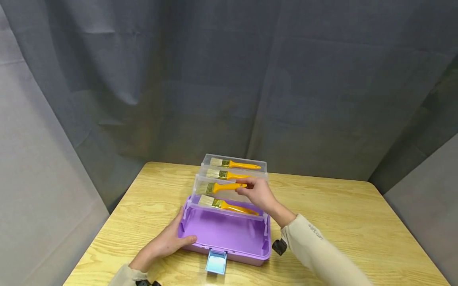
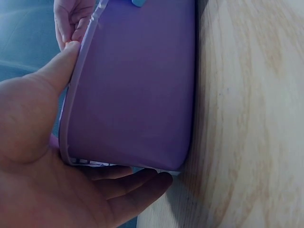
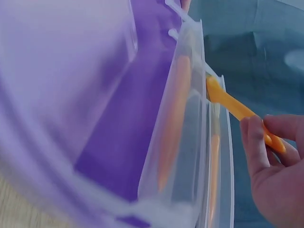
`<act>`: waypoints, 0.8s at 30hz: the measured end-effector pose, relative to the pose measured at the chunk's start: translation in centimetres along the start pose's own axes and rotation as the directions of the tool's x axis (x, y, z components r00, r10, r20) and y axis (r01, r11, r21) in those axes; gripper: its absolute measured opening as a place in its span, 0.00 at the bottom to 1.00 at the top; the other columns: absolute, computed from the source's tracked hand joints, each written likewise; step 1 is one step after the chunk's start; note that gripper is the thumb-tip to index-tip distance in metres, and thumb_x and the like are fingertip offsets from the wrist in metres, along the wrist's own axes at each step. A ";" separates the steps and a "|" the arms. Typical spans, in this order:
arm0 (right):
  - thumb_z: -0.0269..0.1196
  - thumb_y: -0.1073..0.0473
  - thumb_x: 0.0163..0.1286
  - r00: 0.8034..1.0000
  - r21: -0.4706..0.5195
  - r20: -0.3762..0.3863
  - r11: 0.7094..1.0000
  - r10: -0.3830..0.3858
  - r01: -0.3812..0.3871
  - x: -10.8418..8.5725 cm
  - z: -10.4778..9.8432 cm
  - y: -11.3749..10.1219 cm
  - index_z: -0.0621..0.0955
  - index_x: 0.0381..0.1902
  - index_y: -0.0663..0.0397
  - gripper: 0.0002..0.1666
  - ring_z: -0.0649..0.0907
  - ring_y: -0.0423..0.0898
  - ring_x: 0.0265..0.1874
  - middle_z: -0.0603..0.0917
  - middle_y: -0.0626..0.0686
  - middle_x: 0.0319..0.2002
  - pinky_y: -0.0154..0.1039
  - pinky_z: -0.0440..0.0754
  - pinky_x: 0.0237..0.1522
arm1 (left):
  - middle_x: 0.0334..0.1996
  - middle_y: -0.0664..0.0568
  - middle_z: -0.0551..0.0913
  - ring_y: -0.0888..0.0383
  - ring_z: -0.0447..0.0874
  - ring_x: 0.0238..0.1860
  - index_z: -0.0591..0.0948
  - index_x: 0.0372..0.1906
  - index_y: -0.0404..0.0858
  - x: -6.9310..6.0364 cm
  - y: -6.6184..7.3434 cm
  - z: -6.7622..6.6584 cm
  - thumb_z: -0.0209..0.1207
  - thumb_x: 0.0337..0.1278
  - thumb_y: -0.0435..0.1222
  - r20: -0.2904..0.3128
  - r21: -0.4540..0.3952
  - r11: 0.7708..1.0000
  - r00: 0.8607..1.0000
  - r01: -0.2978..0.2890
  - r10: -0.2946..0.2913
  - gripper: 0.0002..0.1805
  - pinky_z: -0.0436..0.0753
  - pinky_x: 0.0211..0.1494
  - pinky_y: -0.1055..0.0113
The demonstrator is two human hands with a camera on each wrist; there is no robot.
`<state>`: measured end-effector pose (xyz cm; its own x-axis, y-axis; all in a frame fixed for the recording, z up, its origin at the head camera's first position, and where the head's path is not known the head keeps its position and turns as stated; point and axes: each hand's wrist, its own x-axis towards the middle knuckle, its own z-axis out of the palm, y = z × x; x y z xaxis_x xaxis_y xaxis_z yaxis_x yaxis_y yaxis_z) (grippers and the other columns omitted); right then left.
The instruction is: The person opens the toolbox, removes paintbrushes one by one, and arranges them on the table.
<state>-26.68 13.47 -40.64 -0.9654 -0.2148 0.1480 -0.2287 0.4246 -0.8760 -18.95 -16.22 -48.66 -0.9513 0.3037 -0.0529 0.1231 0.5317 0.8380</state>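
Note:
A purple box (image 1: 223, 228) with clear tiered trays stands open on the table. My left hand (image 1: 169, 238) grips its left front corner, thumb on the rim and fingers along the side wall. My right hand (image 1: 257, 193) pinches the handle end of a yellow-handled paintbrush (image 1: 224, 186); its bristles point left, over a clear tray. In the right wrist view, that paintbrush (image 3: 232, 105) slants above the trays. Similar paintbrushes lie in the trays: a front one (image 1: 229, 205), one behind the held brush (image 1: 229, 174), and one at the back (image 1: 236, 163).
A pale blue latch (image 1: 216, 261) hangs down at the front of the box. The wooden table (image 1: 343, 226) extends to both sides. Dark grey curtain (image 1: 222, 79) hangs behind it, with lighter panels at left and right.

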 end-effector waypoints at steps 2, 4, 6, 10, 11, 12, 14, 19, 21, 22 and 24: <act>0.67 0.65 0.59 1.000 -0.004 0.010 1.000 -0.004 0.004 0.1 0.4 -0.2 0.83 0.49 0.62 0.18 0.85 0.45 0.31 0.87 0.53 0.37 0.34 0.82 0.31 | 0.72 0.31 0.40 0.36 0.43 0.70 0.36 0.73 0.32 0.0 0.0 0.1 0.68 0.50 0.45 -0.001 -0.002 1.000 1.000 0.002 -0.002 0.60 0.46 0.70 0.44; 0.68 0.64 0.58 1.000 -0.034 0.011 0.999 -0.022 0.023 0.2 0.6 -0.3 0.84 0.48 0.61 0.18 0.84 0.45 0.29 0.87 0.53 0.39 0.33 0.81 0.27 | 0.72 0.31 0.40 0.36 0.43 0.70 0.37 0.73 0.32 0.0 0.1 0.1 0.68 0.49 0.46 -0.001 0.002 1.000 1.000 0.008 -0.008 0.61 0.46 0.70 0.44; 0.69 0.64 0.58 0.999 -0.059 0.011 0.998 -0.031 0.032 0.2 0.5 -0.4 0.84 0.47 0.61 0.18 0.83 0.44 0.28 0.86 0.53 0.41 0.32 0.80 0.26 | 0.72 0.32 0.40 0.36 0.42 0.71 0.36 0.74 0.32 0.0 0.1 0.1 0.68 0.49 0.46 0.003 0.003 1.000 1.000 0.010 -0.010 0.61 0.46 0.70 0.44; 0.68 0.64 0.58 0.999 -0.079 0.002 0.996 -0.041 0.041 -0.3 -0.5 -0.3 0.85 0.47 0.60 0.17 0.81 0.44 0.26 0.86 0.54 0.41 0.32 0.78 0.25 | 0.72 0.33 0.39 0.37 0.42 0.71 0.35 0.74 0.34 0.0 0.1 -0.1 0.67 0.50 0.46 0.012 0.003 1.000 1.000 -0.007 0.007 0.61 0.45 0.70 0.44; 0.68 0.63 0.58 0.999 -0.082 0.000 0.996 -0.043 0.043 -0.5 -0.8 -0.3 0.85 0.47 0.60 0.17 0.80 0.44 0.25 0.86 0.54 0.40 0.32 0.78 0.24 | 0.72 0.33 0.39 0.37 0.42 0.71 0.35 0.74 0.35 0.0 0.1 -0.1 0.67 0.51 0.46 0.015 -0.002 1.000 1.000 -0.016 0.016 0.60 0.45 0.70 0.44; 0.68 0.63 0.59 0.999 -0.081 0.001 0.996 -0.048 0.048 -0.7 -1.3 -0.2 0.85 0.47 0.60 0.17 0.80 0.44 0.24 0.86 0.54 0.40 0.32 0.77 0.23 | 0.72 0.33 0.39 0.37 0.42 0.71 0.35 0.74 0.35 0.0 0.1 -0.2 0.67 0.51 0.45 0.019 -0.006 1.000 0.999 -0.025 0.026 0.60 0.45 0.70 0.44; 0.68 0.62 0.59 0.999 -0.076 0.005 0.996 -0.051 0.051 -1.2 -2.2 -0.1 0.85 0.47 0.59 0.17 0.78 0.45 0.23 0.86 0.54 0.40 0.32 0.74 0.22 | 0.72 0.33 0.39 0.37 0.42 0.71 0.34 0.74 0.36 0.0 0.1 -0.3 0.66 0.52 0.45 0.023 -0.008 0.999 0.999 -0.040 0.040 0.60 0.45 0.70 0.44; 0.68 0.61 0.60 0.998 0.001 0.022 0.999 -0.052 0.052 -2.5 -4.9 0.3 0.84 0.49 0.60 0.19 0.82 0.44 0.30 0.85 0.57 0.44 0.30 0.79 0.29 | 0.72 0.33 0.38 0.37 0.42 0.71 0.34 0.74 0.35 -0.1 -0.1 -0.4 0.66 0.52 0.44 0.030 -0.010 0.999 0.998 -0.051 0.051 0.60 0.45 0.70 0.44; 0.68 0.62 0.60 0.998 0.059 0.030 0.997 -0.052 0.050 -3.1 -6.1 0.5 0.82 0.51 0.63 0.20 0.83 0.45 0.34 0.83 0.60 0.47 0.32 0.82 0.36 | 0.72 0.33 0.38 0.37 0.41 0.71 0.33 0.73 0.34 -0.1 -0.2 -0.4 0.66 0.53 0.44 0.033 -0.012 0.999 0.998 -0.047 0.048 0.60 0.44 0.70 0.44; 0.68 0.62 0.60 0.998 0.083 0.033 0.995 -0.053 0.050 -3.4 -6.7 0.6 0.82 0.51 0.64 0.21 0.84 0.46 0.36 0.83 0.61 0.47 0.33 0.83 0.39 | 0.72 0.33 0.38 0.37 0.41 0.71 0.33 0.73 0.34 -0.2 -0.2 -0.4 0.66 0.52 0.44 0.032 -0.010 0.999 0.999 -0.044 0.044 0.60 0.44 0.70 0.44; 0.68 0.63 0.60 0.998 0.135 0.033 0.990 -0.051 0.046 -4.1 -8.0 0.8 0.80 0.52 0.67 0.22 0.84 0.45 0.37 0.83 0.63 0.47 0.34 0.83 0.41 | 0.72 0.33 0.38 0.37 0.41 0.71 0.34 0.73 0.34 -0.2 -0.2 -0.4 0.66 0.52 0.45 0.026 0.004 0.999 0.999 -0.031 0.031 0.60 0.45 0.70 0.44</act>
<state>-23.91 21.78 -38.26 -0.9478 -0.2652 0.1770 -0.2538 0.2912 -0.9224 -18.88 -16.69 -48.60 -0.9392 0.3408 -0.0410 0.1541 0.5251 0.8370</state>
